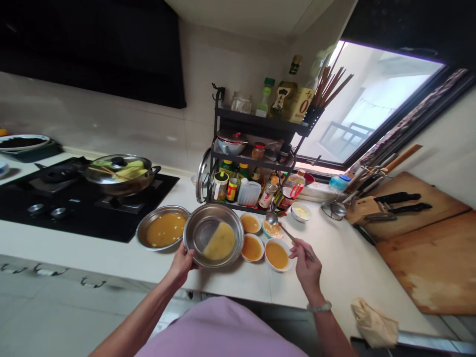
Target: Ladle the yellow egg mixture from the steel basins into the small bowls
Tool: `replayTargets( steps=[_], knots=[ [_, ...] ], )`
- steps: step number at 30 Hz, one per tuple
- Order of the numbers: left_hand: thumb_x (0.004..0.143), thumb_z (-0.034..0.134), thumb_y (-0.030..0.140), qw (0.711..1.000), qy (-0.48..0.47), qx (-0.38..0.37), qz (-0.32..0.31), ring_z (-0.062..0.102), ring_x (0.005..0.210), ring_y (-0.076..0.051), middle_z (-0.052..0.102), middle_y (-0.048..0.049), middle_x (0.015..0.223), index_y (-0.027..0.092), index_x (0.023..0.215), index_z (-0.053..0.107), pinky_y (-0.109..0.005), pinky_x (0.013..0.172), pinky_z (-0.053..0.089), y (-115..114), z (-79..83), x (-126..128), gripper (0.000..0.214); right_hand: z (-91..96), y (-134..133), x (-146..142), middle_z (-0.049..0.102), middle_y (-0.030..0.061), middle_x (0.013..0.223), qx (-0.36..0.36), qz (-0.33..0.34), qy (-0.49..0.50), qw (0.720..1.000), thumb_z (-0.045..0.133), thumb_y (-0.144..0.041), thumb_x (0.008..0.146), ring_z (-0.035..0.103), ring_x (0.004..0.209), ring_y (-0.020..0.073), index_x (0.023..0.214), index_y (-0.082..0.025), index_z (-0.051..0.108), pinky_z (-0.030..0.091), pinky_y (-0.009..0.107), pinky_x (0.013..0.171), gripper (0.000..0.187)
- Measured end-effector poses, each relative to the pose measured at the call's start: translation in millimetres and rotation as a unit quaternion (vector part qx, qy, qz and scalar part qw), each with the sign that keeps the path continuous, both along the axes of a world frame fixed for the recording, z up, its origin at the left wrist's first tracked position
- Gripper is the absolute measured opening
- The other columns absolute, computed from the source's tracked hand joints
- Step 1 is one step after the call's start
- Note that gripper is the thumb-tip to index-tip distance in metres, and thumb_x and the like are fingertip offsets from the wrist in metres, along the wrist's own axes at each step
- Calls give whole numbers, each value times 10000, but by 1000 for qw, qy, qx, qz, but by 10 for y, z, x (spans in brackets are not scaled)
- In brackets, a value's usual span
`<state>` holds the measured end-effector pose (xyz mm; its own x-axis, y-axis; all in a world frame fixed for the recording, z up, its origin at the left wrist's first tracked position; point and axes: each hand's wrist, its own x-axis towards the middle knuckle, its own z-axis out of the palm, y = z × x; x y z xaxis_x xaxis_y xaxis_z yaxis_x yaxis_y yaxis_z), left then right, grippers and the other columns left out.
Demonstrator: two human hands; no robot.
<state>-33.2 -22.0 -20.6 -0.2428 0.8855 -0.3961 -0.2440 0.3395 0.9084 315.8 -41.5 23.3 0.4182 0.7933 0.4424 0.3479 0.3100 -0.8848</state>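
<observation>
My left hand [182, 263] grips the rim of a steel basin [197, 230], which is tilted so that yellowish liquid gathers at its right side. My right hand [308, 265] is closed around the handle of a metal ladle [272, 218], its bowl above a bowl with orange-and-white contents [273, 228]. Below the ladle and beside the basin stand a bowl of orange-brown liquid [277, 255] nearest my right hand, a smaller bowl [252, 248] and another small bowl [250, 223], both with similar liquid. To the left, a second steel basin [163, 229] holds orange-brown liquid with pale bits.
A lidded pan [119, 173] sits on the black gas hob [74, 208] at left. Behind the bowls rises a black rack [256, 121] with bottles and jars. At right are a knife block [366, 208], cutting boards [427, 238] and a beige cloth [374, 322].
</observation>
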Motion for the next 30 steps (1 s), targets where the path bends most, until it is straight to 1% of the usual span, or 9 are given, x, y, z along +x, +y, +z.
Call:
replayTargets(
  steps=[2, 4, 7, 10, 12, 14, 19, 24, 30],
  knots=[
    [705, 513, 57, 1000, 3, 3, -3, 557, 407, -96, 572, 64, 599, 192, 1096, 503, -236, 418, 515, 4, -2, 3, 413, 10, -28, -178, 632, 10, 671, -15, 29, 41, 999, 600, -452, 847, 588, 520, 150, 984, -188, 673, 542, 321, 531, 306],
    [705, 510, 62, 1000, 8, 5, -6, 556, 409, -95, 575, 62, 609, 190, 1089, 506, -240, 422, 518, 6, 0, 6, 405, -34, -55, -366, 638, 16, 672, -28, 74, 66, 995, 614, -460, 839, 586, 505, 149, 952, -192, 685, 533, 312, 499, 300],
    [701, 532, 89, 1000, 13, 12, -12, 568, 426, -103, 581, 60, 620, 195, 1115, 505, -245, 428, 522, 7, 6, 9, 429, -181, -87, -607, 629, 12, 687, -47, 145, 75, 985, 614, -438, 847, 563, 476, 128, 968, -203, 696, 522, 295, 475, 277],
    [699, 574, 134, 1000, 16, 16, -18, 575, 435, -112, 583, 59, 612, 195, 1156, 496, -246, 426, 522, 6, 10, 12, 468, -338, -111, -762, 633, 23, 724, -64, 175, 59, 981, 610, -441, 847, 570, 508, 122, 951, -205, 707, 521, 277, 485, 276],
    [700, 587, 156, 999, 14, 18, -23, 574, 429, -112, 581, 63, 601, 197, 1171, 487, -246, 425, 523, 6, 13, 12, 483, -399, -120, -818, 627, 15, 686, -80, 172, 67, 980, 610, -466, 840, 568, 502, 122, 946, -200, 700, 512, 260, 468, 300],
    [704, 590, 165, 999, 11, 18, -27, 572, 421, -109, 579, 66, 595, 202, 1169, 483, -244, 426, 524, 6, 16, 11, 479, -411, -120, -840, 608, -6, 613, -94, 158, 97, 978, 611, -501, 830, 552, 461, 119, 950, -191, 678, 499, 249, 437, 339],
    [711, 577, 134, 1000, 11, 13, -8, 563, 421, -96, 575, 69, 603, 204, 1122, 493, -228, 424, 518, 13, 10, -4, 425, -322, -76, -789, 611, -13, 559, -116, 104, 179, 971, 669, -563, 757, 565, 440, 139, 918, -172, 629, 491, 256, 405, 425],
    [720, 540, 93, 1000, 12, 8, -1, 547, 418, -84, 576, 62, 617, 198, 1094, 495, -221, 424, 512, 17, -2, -12, 392, -296, -57, -732, 643, 7, 598, -118, 81, 221, 965, 703, -529, 736, 559, 447, 135, 911, -158, 619, 468, 250, 391, 418],
    [699, 580, 126, 1000, 5, 11, -10, 555, 426, -92, 559, 69, 605, 209, 1096, 494, -217, 424, 502, 15, 7, 1, 414, -306, -62, -714, 640, 14, 585, -121, 70, 275, 951, 726, -464, 716, 575, 485, 145, 895, -150, 614, 440, 235, 393, 378]
  ],
)
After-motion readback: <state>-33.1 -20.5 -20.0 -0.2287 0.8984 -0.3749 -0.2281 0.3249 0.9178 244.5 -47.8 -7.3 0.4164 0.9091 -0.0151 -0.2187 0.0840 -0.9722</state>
